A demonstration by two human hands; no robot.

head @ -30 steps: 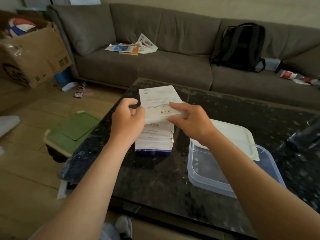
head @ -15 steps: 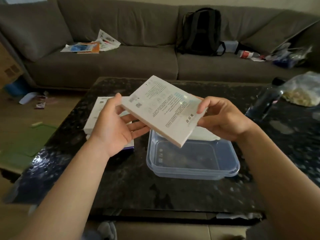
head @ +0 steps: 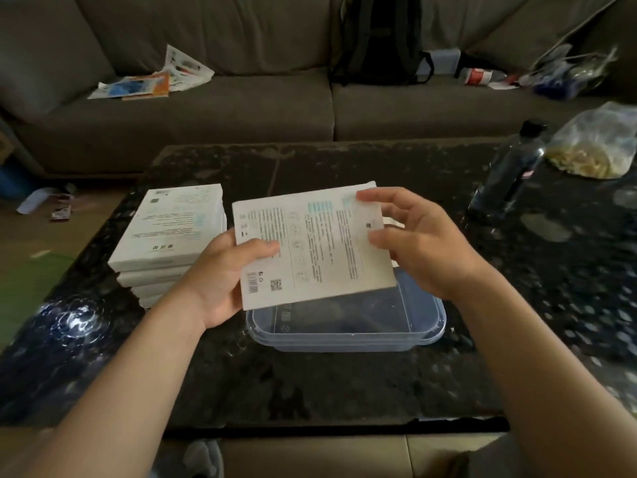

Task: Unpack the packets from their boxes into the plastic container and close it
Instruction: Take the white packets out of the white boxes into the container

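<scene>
A grey sofa [head: 241, 115] runs across the back, with a black backpack [head: 379, 39] leaning on its cushions and loose papers [head: 151, 77] on the seat to the left. In front of it stands a dark speckled table [head: 344, 381].

A clear plastic container [head: 344, 336] sits on the table near the front edge, open at the top. The dark tabletop shows through its walls and floor, and its far part is hidden behind the box held above it. Just left of it, a stack of boxes [head: 165, 229] rests on the table, flat white cartons piled one on another with print on the top face.

At the right rear corner lies a clear bag [head: 596, 143] holding pale yellowish loose pieces. Beside it stands a dark bottle [head: 506, 170] with a black cap; what it holds cannot be told.

The box [head: 310, 246] is in the air over the container, tilted, its printed face up. It is thin, white and rectangular, with columns of small text, light blue blocks, a barcode and a square code near the lower left corner.

The left hand [head: 220, 274] grips its left edge, thumb on top and fingers underneath. The right hand [head: 420, 243] pinches the right edge, one fingertip at the far corner and the thumb lower down the side.
</scene>
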